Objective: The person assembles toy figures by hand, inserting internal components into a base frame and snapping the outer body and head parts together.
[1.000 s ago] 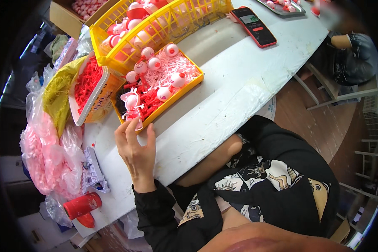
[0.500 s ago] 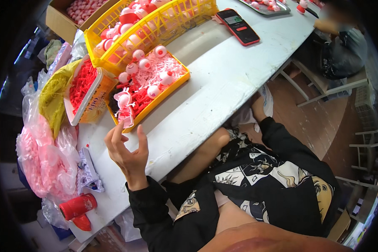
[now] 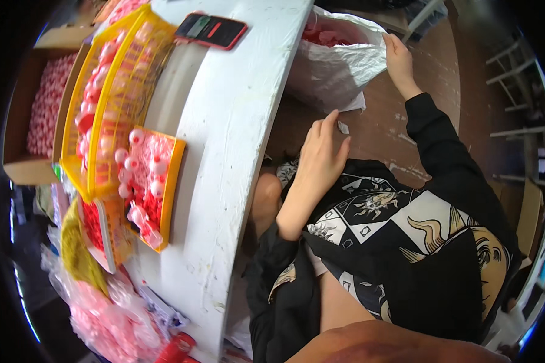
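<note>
Although a black garment (image 3: 421, 266) with a tan-and-white print fills the space just off the near long edge of the desk (image 3: 224, 151), both hands show clearly. The left hand (image 3: 320, 151) is off that same edge, fingers loosely extended and thumb apart, with nothing visible in its grasp; whether its fingertips touch the sack behind them I cannot tell. Farther along, also beside the desk, the right hand (image 3: 398, 60) has its fingers curled over and pinching the rim of a white woven sack (image 3: 333, 75). That sack is just off the desk's near edge toward its far end, its mouth agape on red pieces (image 3: 330, 35). On the desk, at the near end, is a red cylindrical container (image 3: 177, 349), with a clear plastic bag of pink material (image 3: 112, 320) beyond it at the outer edge. Midway along the desk, a shallow yellow tray (image 3: 177, 199) holds red and pink paper shreds, several round pale-pink heads (image 3: 157, 166) and a long-eared figurine (image 3: 142, 218). Nearer the desk's outer side are a white-rimmed tub (image 3: 107, 236) of red shreds and a yellow lattice basket (image 3: 92, 187) of red-and-pink balls. A red-edged smartphone (image 3: 212, 30) lies toward the desk's far end, and past its outer side is an open cardboard carton (image 3: 27, 169) of small pink balls.
</note>
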Motion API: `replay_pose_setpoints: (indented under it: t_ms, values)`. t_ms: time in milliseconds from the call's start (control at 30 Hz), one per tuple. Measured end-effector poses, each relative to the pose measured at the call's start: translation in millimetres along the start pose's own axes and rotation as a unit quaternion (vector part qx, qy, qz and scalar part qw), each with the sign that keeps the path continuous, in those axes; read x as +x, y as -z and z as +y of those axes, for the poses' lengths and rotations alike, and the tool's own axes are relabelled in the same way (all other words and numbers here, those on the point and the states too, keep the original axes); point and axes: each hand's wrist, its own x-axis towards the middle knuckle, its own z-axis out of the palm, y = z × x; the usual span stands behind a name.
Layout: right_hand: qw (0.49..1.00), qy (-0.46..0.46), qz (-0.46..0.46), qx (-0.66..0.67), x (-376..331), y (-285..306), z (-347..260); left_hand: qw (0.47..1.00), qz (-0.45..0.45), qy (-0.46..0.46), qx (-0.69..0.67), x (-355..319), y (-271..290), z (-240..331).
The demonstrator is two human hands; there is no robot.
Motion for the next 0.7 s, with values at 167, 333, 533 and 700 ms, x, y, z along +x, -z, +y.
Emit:
replay_pose_setpoints:
  t_ms: [167,333,533,700]
  values:
    - [0.999,0.022,-0.002,-0.038,-20,21,12,0.998,-0.055,0.023,0.013,35,-51,-21]
    - [0.999,0.001,-0.040,-0.017,-63,13,-3,0.991,-0.062,0.025,0.116,59,-49,-35]
    - [0.998,-0.006,-0.062,0.023,-73,20,-1,0.971,-0.123,0.064,0.194,86,-45,-68]
    - [0.998,-0.004,-0.059,0.035,-77,23,-1,0.957,-0.145,0.029,0.251,82,-62,-93]
